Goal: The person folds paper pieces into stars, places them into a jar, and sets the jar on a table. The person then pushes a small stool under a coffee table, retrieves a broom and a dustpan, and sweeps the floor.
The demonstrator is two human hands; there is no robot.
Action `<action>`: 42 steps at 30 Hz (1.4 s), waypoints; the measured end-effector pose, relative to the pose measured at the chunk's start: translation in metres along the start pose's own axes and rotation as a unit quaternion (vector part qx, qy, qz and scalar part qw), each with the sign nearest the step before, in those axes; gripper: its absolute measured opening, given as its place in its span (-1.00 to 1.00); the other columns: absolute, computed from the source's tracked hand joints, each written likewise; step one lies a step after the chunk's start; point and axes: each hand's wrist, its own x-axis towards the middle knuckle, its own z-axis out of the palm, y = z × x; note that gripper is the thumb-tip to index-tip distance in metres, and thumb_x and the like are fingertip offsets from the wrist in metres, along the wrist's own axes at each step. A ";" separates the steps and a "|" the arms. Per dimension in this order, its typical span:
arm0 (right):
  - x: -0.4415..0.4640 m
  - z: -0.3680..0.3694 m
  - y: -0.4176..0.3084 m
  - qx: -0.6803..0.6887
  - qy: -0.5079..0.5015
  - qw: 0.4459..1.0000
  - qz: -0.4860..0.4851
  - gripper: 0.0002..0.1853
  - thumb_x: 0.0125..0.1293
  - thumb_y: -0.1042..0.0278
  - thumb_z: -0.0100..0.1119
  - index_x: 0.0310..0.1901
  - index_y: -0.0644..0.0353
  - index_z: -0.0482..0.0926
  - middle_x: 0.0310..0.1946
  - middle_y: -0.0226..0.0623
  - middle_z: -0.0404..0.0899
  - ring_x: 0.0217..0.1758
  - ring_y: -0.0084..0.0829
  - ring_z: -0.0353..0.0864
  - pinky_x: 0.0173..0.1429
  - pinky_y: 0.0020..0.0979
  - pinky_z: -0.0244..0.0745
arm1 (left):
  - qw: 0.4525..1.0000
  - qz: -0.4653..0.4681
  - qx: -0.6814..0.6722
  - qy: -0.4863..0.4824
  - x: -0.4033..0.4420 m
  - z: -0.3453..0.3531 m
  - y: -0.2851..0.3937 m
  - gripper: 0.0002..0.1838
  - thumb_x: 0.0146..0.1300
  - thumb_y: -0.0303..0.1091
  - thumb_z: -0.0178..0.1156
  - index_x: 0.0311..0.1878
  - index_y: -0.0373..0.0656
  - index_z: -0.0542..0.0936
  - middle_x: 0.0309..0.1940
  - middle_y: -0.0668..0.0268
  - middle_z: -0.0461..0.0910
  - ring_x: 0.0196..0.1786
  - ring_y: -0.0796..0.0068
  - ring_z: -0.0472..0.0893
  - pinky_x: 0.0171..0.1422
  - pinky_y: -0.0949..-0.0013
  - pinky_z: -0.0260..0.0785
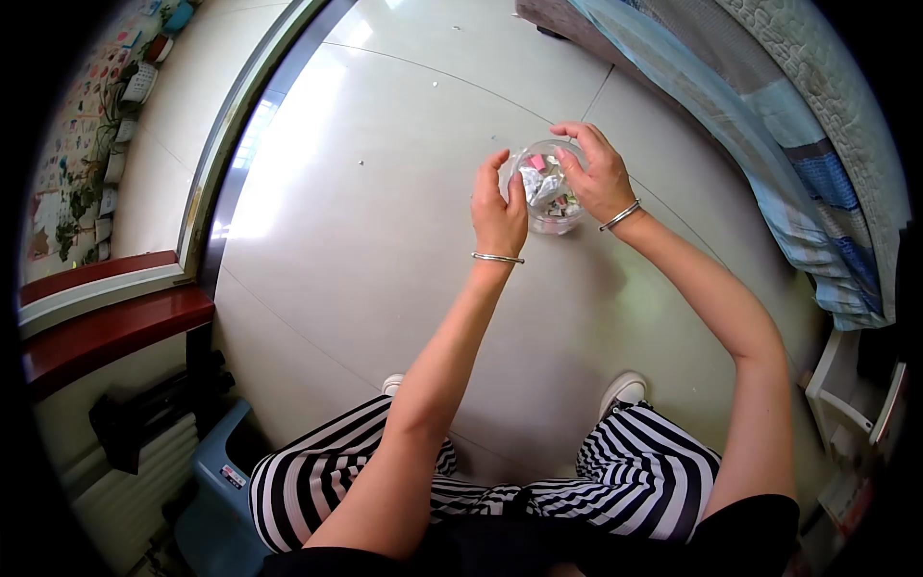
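Tile floor (385, 288), tub (558, 228) at one o'clock. Left hand (499, 216) and right hand (601, 181) curve round it; can't tell if they're gripping. I'd press evenly, level, so scraps (548, 188) don't spill.

L arm (444, 375) reaches fwd, nearly straight, slight bend at the elbow. R arm (707, 274) bows out wide, elbow bent more, forearm slanting in. L hand (500, 213) pts away from the body, fingers part-curled, thumb on inner side. R hand (601, 178) faces it, near but apart, thumb tucked in, fingers arched fwd. Can't tell from here how hard either's pressing.
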 end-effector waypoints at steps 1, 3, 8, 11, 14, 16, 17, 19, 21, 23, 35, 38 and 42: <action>-0.004 0.002 0.006 0.005 0.029 1.000 0.003 -0.74 0.19 0.46 0.08 -0.06 0.20 0.48 -0.12 -0.17 0.53 -0.01 -0.16 0.52 0.05 -0.28 0.43 | 1.000 -0.003 -0.002 -0.002 -0.001 0.004 -0.003 -0.66 0.31 -0.40 0.06 0.13 -0.25 0.43 0.08 0.18 0.51 0.14 0.31 0.47 0.18 0.33 0.29; -0.015 0.008 0.018 0.014 0.009 0.999 0.035 -0.68 0.26 0.39 0.06 0.05 0.22 0.43 0.01 -0.14 0.50 0.07 -0.16 0.49 0.12 -0.31 0.41 | 0.999 -0.032 -0.001 0.006 -0.003 0.012 -0.006 -0.60 0.35 -0.36 0.00 0.22 -0.28 0.36 0.16 0.15 0.45 0.19 0.30 0.44 0.25 0.34 0.24; -0.030 0.024 0.036 0.201 0.026 0.956 0.211 -0.66 0.38 0.29 -0.04 0.13 0.21 0.40 0.12 -0.19 0.47 0.15 -0.29 0.47 0.22 -0.40 0.33 | 0.992 -0.089 -0.086 0.004 -0.008 0.035 -0.014 -0.56 0.37 -0.37 -0.07 0.28 -0.32 0.27 0.27 0.09 0.31 0.32 0.30 0.31 0.36 0.34 0.13; -0.029 0.022 0.032 0.233 -0.006 0.925 0.301 -0.67 0.37 0.34 -0.06 0.13 0.17 0.40 0.11 -0.23 0.47 0.17 -0.33 0.44 0.26 -0.42 0.28 | 0.987 -0.092 -0.127 0.024 -0.007 0.041 -0.016 -0.56 0.35 -0.43 -0.11 0.28 -0.32 0.27 0.31 0.10 0.25 0.36 0.30 0.26 0.40 0.33 0.08; -0.027 0.020 0.031 0.195 -0.015 0.947 0.253 -0.67 0.36 0.39 -0.08 0.14 0.13 0.41 0.12 -0.24 0.45 0.19 -0.35 0.41 0.27 -0.41 0.26 | 0.978 -0.107 -0.174 0.042 -0.007 0.043 -0.013 -0.55 0.29 -0.51 -0.13 0.27 -0.30 0.31 0.32 0.12 0.25 0.37 0.29 0.24 0.41 0.31 0.05; -0.022 0.019 0.030 0.199 -0.029 0.938 0.281 -0.66 0.36 0.41 -0.08 0.15 0.13 0.41 0.12 -0.27 0.46 0.21 -0.39 0.39 0.28 -0.42 0.24 | 0.976 -0.116 -0.175 0.051 -0.004 0.045 -0.011 -0.53 0.26 -0.55 -0.14 0.26 -0.29 0.33 0.32 0.12 0.25 0.37 0.28 0.24 0.42 0.30 0.04; -0.022 0.019 0.029 0.205 -0.039 0.929 0.306 -0.65 0.36 0.44 -0.08 0.16 0.13 0.41 0.11 -0.30 0.48 0.23 -0.44 0.38 0.29 -0.42 0.23 | 0.978 -0.116 -0.163 0.058 -0.004 0.046 -0.011 -0.51 0.22 -0.57 -0.14 0.25 -0.28 0.34 0.32 0.13 0.26 0.38 0.27 0.23 0.43 0.29 0.03; -0.025 0.022 0.031 0.193 -0.032 0.934 0.300 -0.63 0.34 0.49 -0.09 0.18 0.12 0.40 0.12 -0.28 0.47 0.23 -0.42 0.38 0.30 -0.43 0.22 | 0.980 -0.116 -0.150 0.060 -0.005 0.044 -0.011 -0.49 0.18 -0.59 -0.15 0.25 -0.27 0.35 0.32 0.13 0.26 0.39 0.26 0.22 0.44 0.28 0.01; -0.022 0.022 0.032 0.178 -0.021 0.941 0.288 -0.60 0.32 0.54 -0.10 0.19 0.10 0.39 0.13 -0.26 0.47 0.23 -0.40 0.38 0.30 -0.43 0.21 | 0.987 -0.110 -0.106 0.042 -0.003 0.042 -0.013 -0.43 0.10 -0.61 -0.17 0.26 -0.28 0.34 0.31 0.11 0.27 0.40 0.23 0.20 0.46 0.26 -0.02; -0.021 0.022 0.027 0.141 -0.033 0.929 0.342 -0.55 0.29 0.61 -0.14 0.21 0.09 0.37 0.16 -0.23 0.44 0.24 -0.36 0.39 0.32 -0.43 0.21 | 0.989 -0.108 -0.097 0.032 -0.002 0.041 -0.015 -0.40 0.05 -0.61 -0.18 0.26 -0.27 0.34 0.31 0.11 0.27 0.41 0.22 0.19 0.46 0.25 -0.04; -0.012 0.022 0.019 -0.037 -0.001 0.924 0.380 -0.42 0.10 0.67 -0.16 0.17 -0.06 0.42 0.04 -0.11 0.52 0.06 -0.10 0.52 0.10 -0.24 0.44 | 0.987 -0.136 -0.048 -0.067 0.011 0.032 -0.011 -0.24 -0.09 -0.67 -0.21 0.35 -0.29 0.16 0.33 -0.03 0.19 0.41 0.04 0.14 0.48 0.19 -0.08; -0.010 0.014 0.011 -0.075 -0.078 0.904 0.413 -0.38 0.06 0.66 -0.14 0.19 -0.11 0.40 0.05 -0.11 0.51 0.04 -0.07 0.53 0.07 -0.21 0.45 | 0.958 -0.251 0.025 -0.135 0.011 0.020 -0.010 -0.13 -0.09 -0.64 -0.15 0.44 -0.13 0.01 0.36 0.01 0.16 0.40 0.16 0.20 0.44 0.35 -0.02; -0.008 -0.007 -0.037 -0.064 -0.130 0.867 0.477 -0.39 0.07 0.63 -0.04 0.21 -0.07 0.36 0.13 -0.26 0.45 0.09 -0.18 0.50 0.12 -0.23 0.44 | 0.934 -0.308 0.018 -0.179 0.005 -0.011 0.021 -0.13 -0.07 -0.64 -0.13 0.45 -0.07 0.01 0.35 0.00 0.19 0.38 0.16 0.22 0.38 0.39 0.05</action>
